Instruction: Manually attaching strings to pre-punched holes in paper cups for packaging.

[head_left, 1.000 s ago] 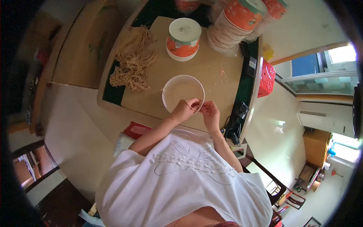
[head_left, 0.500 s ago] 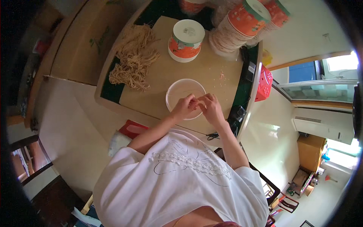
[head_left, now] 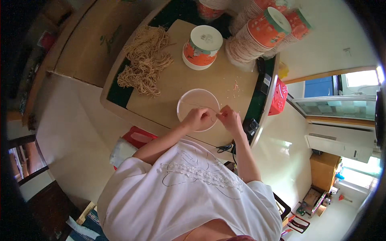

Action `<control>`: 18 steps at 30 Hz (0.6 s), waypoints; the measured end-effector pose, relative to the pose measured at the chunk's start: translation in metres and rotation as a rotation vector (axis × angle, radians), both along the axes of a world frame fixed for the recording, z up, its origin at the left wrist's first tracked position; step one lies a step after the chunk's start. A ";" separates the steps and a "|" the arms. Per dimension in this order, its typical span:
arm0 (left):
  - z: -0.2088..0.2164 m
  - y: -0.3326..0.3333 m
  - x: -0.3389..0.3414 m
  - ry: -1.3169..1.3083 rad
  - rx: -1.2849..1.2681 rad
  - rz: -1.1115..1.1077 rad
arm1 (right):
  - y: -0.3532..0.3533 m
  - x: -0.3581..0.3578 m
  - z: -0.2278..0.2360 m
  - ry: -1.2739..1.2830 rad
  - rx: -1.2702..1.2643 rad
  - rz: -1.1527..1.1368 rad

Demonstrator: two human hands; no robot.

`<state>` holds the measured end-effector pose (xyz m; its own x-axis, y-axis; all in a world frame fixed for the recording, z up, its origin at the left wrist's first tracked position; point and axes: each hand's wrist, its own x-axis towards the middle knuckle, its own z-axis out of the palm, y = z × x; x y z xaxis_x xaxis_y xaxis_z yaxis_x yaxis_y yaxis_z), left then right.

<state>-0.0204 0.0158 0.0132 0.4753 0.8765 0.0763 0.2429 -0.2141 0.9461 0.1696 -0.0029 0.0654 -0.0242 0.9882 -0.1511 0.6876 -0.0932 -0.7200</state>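
A white round paper bowl [head_left: 183, 106] stands on the brown board in front of me, and both hands are over its near side. My left hand [head_left: 196, 119] has its fingers closed in a pinch on a thin pale string [head_left: 204, 107]. At the bowl's right edge, my right hand [head_left: 230, 120] also pinches the string. A short stretch of it runs between the two hands, and part of it lies across the bowl's opening. The fingertips are small here, so the string's ends cannot be made out.
A tangled heap of beige string [head_left: 146, 64] lies at the left. An orange and green paper bucket [head_left: 200, 56] stands upside down beyond the bowl. Stacked buckets [head_left: 257, 34] are at the far right. Small pink crumbs [head_left: 236, 86] dot the brown board [head_left: 169, 108]; black cables [head_left: 226, 148] lie near the right edge.
My hands have drawn apart from close together, the right one moving right. The string between them now shows. The whole view has shifted slightly.
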 end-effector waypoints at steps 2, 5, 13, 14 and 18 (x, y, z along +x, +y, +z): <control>0.000 0.000 0.001 0.011 0.004 -0.011 | -0.005 -0.003 -0.003 -0.095 -0.070 -0.018; -0.006 -0.001 0.000 0.041 -0.024 -0.041 | -0.013 -0.012 0.008 -0.374 -0.025 -0.030; -0.018 -0.003 0.003 0.065 -0.195 -0.037 | -0.015 -0.022 0.024 0.083 0.061 0.351; -0.017 -0.003 0.003 0.032 -0.159 -0.010 | -0.013 -0.022 0.023 0.042 -0.036 0.222; -0.003 -0.003 0.002 -0.003 -0.072 0.065 | 0.001 -0.019 -0.002 -0.048 0.033 0.233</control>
